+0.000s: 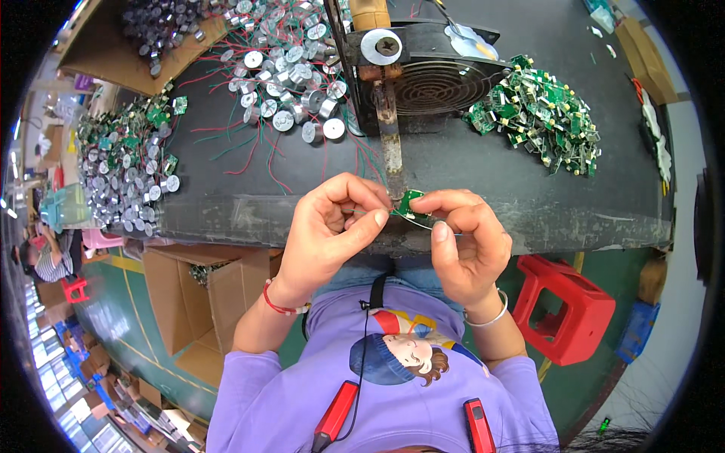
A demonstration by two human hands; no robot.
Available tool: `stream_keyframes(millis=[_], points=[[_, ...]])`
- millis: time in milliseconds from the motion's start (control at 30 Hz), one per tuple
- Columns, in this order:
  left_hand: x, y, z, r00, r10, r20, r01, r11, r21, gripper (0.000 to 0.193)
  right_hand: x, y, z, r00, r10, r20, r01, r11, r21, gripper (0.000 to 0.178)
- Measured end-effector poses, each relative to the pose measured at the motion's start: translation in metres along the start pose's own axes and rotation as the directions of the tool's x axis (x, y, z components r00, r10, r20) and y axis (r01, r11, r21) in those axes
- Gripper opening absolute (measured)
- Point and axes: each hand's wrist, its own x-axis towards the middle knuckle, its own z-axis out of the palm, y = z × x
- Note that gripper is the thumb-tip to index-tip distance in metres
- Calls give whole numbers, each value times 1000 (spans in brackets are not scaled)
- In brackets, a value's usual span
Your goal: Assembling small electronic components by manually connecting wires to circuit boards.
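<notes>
A small green circuit board (410, 202) is pinched between my left hand (332, 230) and my right hand (468, 241), just at the near edge of the dark workbench (483, 174). Left thumb and forefinger press on its left side, where thin wires lead off. My right fingers grip its right side. A rusty metal post (390, 143) stands directly behind the board. A heap of green circuit boards (540, 113) lies at the right, and round silver capped parts with red and green wires (291, 83) lie at the left.
A black fan housing (438, 75) sits behind the post. More silver parts mixed with green boards (128, 166) pile at the far left. Below the bench stand an open cardboard box (196, 302) and a red plastic stool (566, 309).
</notes>
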Motion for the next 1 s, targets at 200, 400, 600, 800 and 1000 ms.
stream_keyframes(millis=[200,400,600,800,1000], points=[[-3,0,2,999,-16,-29,16,1000,-6,8,-3,-1,1,1000,18,-7,-18,1000,1,13],[0,1,1,1000,-3,-27,4,1000,24,9,-3,2,4,997,54,-57,-51,997,52,14],[-5,1,4,998,-19,-55,21,999,34,9,-5,1,5,1000,-12,-23,12,999,-34,14],[-9,-4,-1,997,-61,-41,64,995,75,9,-12,2,5,996,55,-66,-55,998,9,14],[-7,-3,-1,998,-57,4,57,994,89,9,-11,4,5,999,10,-33,-11,1000,-28,14]])
